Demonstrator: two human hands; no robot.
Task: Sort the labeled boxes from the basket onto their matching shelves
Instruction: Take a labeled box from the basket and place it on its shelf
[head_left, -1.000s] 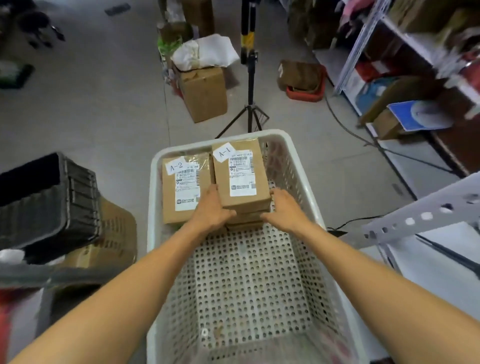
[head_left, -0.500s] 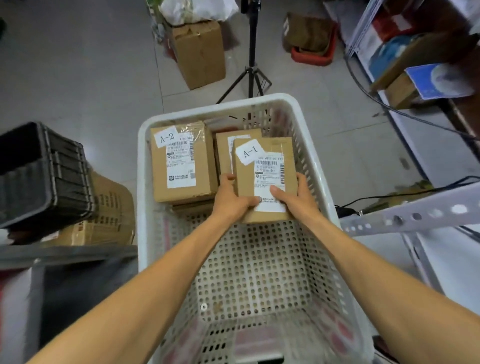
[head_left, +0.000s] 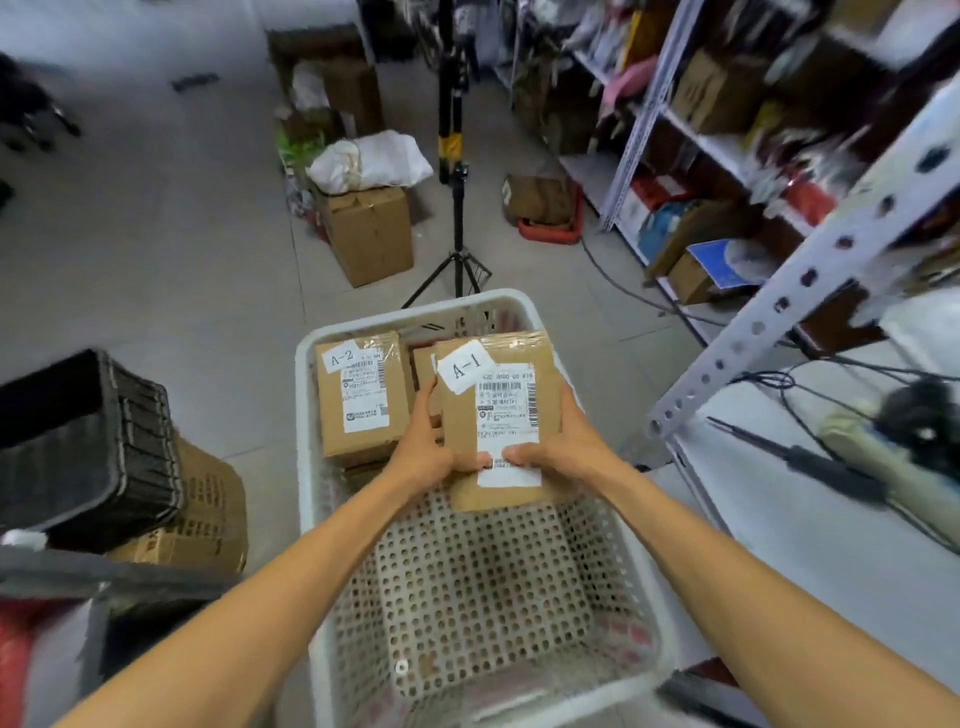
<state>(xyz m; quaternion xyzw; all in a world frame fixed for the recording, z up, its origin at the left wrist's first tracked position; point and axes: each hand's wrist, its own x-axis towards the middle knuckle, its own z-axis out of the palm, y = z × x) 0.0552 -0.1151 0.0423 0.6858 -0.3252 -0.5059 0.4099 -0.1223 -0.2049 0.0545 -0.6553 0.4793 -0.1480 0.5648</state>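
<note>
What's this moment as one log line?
A-1 box | held over basket | left hand grips | right hand grips | A-2 box in basket

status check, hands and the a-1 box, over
Left hand and right hand both grip the brown cardboard box labelled A-1. Box held over the white perforated plastic basket. Grey slotted metal shelf post close on right.

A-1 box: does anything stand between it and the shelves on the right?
The left hand and right hand hold the A-1 box over the white basket. To its right the perforated shelf post stands close; the box probably must pass around it. No A-1 shelf mark is legible.
</note>
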